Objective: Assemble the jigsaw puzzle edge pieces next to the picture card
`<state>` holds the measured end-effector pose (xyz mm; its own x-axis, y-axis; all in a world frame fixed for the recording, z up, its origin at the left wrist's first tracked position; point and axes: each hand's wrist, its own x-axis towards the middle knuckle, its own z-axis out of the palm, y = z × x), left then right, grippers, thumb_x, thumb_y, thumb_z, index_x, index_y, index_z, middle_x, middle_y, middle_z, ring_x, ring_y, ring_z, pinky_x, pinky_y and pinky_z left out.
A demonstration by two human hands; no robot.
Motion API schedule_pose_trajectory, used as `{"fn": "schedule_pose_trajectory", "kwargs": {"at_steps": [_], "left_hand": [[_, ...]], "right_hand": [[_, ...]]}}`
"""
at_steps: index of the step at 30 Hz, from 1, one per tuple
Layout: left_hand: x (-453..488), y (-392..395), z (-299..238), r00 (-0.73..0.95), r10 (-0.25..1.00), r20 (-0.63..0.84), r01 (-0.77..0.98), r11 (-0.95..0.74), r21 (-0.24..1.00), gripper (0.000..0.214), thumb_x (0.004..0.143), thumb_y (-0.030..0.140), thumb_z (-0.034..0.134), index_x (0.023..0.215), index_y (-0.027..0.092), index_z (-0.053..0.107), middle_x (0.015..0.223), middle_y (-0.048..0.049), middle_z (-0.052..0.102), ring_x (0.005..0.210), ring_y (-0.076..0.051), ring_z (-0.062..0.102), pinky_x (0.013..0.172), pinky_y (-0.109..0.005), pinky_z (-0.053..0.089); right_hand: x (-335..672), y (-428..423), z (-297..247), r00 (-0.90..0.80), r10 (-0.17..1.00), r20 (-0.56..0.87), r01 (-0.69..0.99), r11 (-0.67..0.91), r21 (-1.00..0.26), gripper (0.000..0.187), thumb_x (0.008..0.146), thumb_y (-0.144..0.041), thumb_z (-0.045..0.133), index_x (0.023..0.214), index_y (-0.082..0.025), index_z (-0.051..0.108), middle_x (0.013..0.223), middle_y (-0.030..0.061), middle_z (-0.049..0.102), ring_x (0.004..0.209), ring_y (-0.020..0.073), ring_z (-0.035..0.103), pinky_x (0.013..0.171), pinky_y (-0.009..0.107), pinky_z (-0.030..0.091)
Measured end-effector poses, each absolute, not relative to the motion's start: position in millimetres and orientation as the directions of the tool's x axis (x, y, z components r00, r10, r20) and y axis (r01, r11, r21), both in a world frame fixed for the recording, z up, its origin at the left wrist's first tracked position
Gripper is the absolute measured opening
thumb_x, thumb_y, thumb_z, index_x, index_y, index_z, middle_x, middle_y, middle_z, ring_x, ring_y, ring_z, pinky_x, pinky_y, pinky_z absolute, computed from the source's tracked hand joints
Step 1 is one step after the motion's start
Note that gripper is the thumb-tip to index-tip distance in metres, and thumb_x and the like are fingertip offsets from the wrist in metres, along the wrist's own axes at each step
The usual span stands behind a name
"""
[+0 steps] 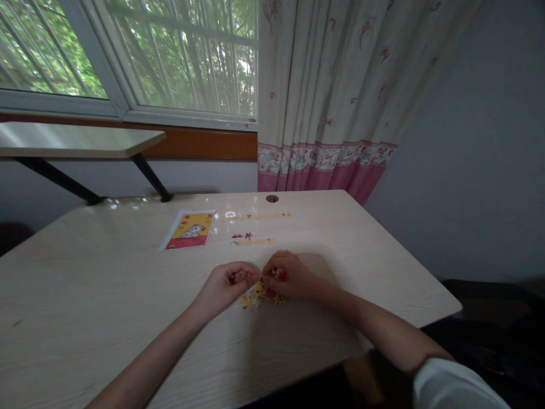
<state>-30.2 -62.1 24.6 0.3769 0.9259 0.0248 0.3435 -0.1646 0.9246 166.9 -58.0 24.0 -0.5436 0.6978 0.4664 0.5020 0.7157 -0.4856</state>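
A small heap of jigsaw puzzle pieces [258,291], yellow, red and white, lies on the table in front of me. My left hand [233,281] is at the heap's left side, its fingers curled and thumb and fingertips pinched together; whatever they hold is too small to make out. From the right, my right hand [287,275] closes over the heap's edge, with red and white puzzle pieces [279,274] showing within its curled fingers. The fingertips of both hands nearly meet above the heap.
Beyond my hands run a row of yellow pieces [254,242], a few red pieces [242,235] and a farther yellow row [259,216]. A printed picture of a white animal [189,230] lies left of them. A raised shelf [80,140] stands at the back left of the table [128,295].
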Motion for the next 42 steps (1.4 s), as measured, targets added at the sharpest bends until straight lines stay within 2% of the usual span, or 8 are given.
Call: {"fn": "schedule_pose_trajectory", "kwargs": {"at_steps": [6,11,16,24,27,34,42], "left_hand": [[-30,-65,31,0.449,0.893,-0.023,0.376,-0.166,0.912,0.029,0.072,0.042,0.058,0.065,0.014,0.06,0.049,0.0057,0.038,0.047,-0.007,0.031,0.043,-0.019,0.025],[-31,-63,30,0.422,0.907,-0.008,0.346,-0.153,0.926,0.028,0.07,0.041,0.059,0.065,0.014,0.06,0.051,0.0042,0.044,0.048,-0.008,0.035,0.045,-0.019,0.028],[-35,-56,22,0.344,0.939,0.005,0.262,-0.101,0.96,0.031,0.067,0.045,0.062,0.064,0.014,0.06,0.056,0.0003,0.053,0.052,-0.01,0.043,0.048,-0.02,0.033],[-35,-55,18,0.354,0.935,-0.016,0.206,-0.061,0.977,0.035,0.068,0.048,0.064,0.069,0.013,0.064,0.066,-0.0042,0.063,0.058,-0.012,0.053,0.054,-0.023,0.041],[-36,-55,19,0.327,0.945,0.01,0.235,-0.091,0.968,0.034,0.069,0.046,0.063,0.074,0.012,0.066,0.068,-0.0055,0.065,0.06,-0.013,0.054,0.057,-0.024,0.041],[-43,-56,25,0.306,0.95,0.067,0.455,-0.208,0.866,0.027,0.072,0.038,0.058,0.078,0.014,0.069,0.068,-0.0043,0.065,0.058,-0.013,0.052,0.054,-0.023,0.038],[-47,-54,24,0.266,0.962,0.053,0.524,-0.191,0.83,0.028,0.071,0.038,0.056,0.077,0.014,0.069,0.063,-0.0025,0.063,0.055,-0.012,0.049,0.053,-0.023,0.036]], "right_hand": [[167,-57,22,-0.515,0.704,0.488,0.52,0.71,-0.474,0.004,0.074,-0.02,0.066,0.076,-0.017,0.064,0.07,0.0001,0.064,0.068,0.0112,0.057,0.069,0.024,0.042],[167,-57,22,-0.476,0.678,0.56,0.486,0.734,-0.475,0.008,0.079,-0.025,0.063,0.083,-0.018,0.065,0.073,0.0006,0.066,0.07,0.0112,0.058,0.071,0.024,0.043],[170,-55,20,-0.518,0.573,0.635,0.479,0.809,-0.339,0.021,0.081,-0.037,0.062,0.094,-0.022,0.065,0.08,0.0012,0.068,0.076,0.013,0.06,0.075,0.027,0.041],[173,-50,17,-0.56,0.521,0.644,0.534,0.821,-0.2,0.021,0.086,-0.039,0.056,0.096,-0.023,0.066,0.082,0.0018,0.067,0.076,0.0125,0.06,0.075,0.027,0.038],[179,-46,20,-0.497,0.509,0.702,0.539,0.816,-0.21,0.022,0.086,-0.04,0.056,0.095,-0.024,0.067,0.081,0.0018,0.067,0.075,0.0121,0.059,0.073,0.027,0.039],[209,-29,30,-0.262,0.564,0.783,0.63,0.714,-0.304,0.019,0.085,-0.038,0.058,0.093,-0.024,0.068,0.084,0.0032,0.069,0.078,0.0148,0.06,0.076,0.03,0.04],[220,-25,32,-0.245,0.552,0.797,0.626,0.718,-0.305,0.015,0.083,-0.034,0.061,0.093,-0.025,0.068,0.085,0.0015,0.07,0.076,0.0143,0.061,0.076,0.03,0.043]]}}
